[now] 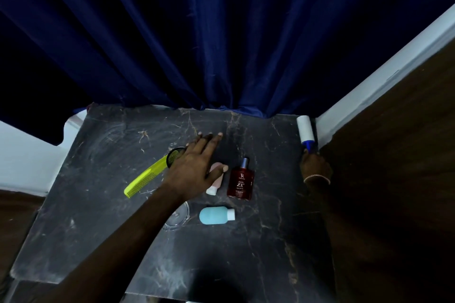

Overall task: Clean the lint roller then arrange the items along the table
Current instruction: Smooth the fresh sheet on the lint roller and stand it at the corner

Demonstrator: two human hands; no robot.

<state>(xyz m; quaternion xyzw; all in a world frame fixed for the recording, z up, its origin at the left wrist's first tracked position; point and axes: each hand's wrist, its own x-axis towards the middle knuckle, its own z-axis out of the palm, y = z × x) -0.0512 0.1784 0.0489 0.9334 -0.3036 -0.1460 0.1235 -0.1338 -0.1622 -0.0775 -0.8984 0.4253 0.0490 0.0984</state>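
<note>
The lint roller (305, 129), white with a blue handle, lies at the far right edge of the dark marble table (110, 204). My right hand (316, 165) is closed on its handle. My left hand (197, 165) hovers flat over the middle of the table, fingers spread, holding nothing. Beneath it lie a yellow comb (145, 178), a black round mesh item (173, 155) and a pink tube (215, 183), each partly hidden. A red perfume bottle (240, 181) and a light blue bottle (215, 215) lie just right of and below that hand.
A clear glass dish (178, 218) sits half under my left forearm. A dark blue curtain (197, 44) hangs along the table's back edge. A white wall strip (369, 91) and brown panel (394, 155) border the right side.
</note>
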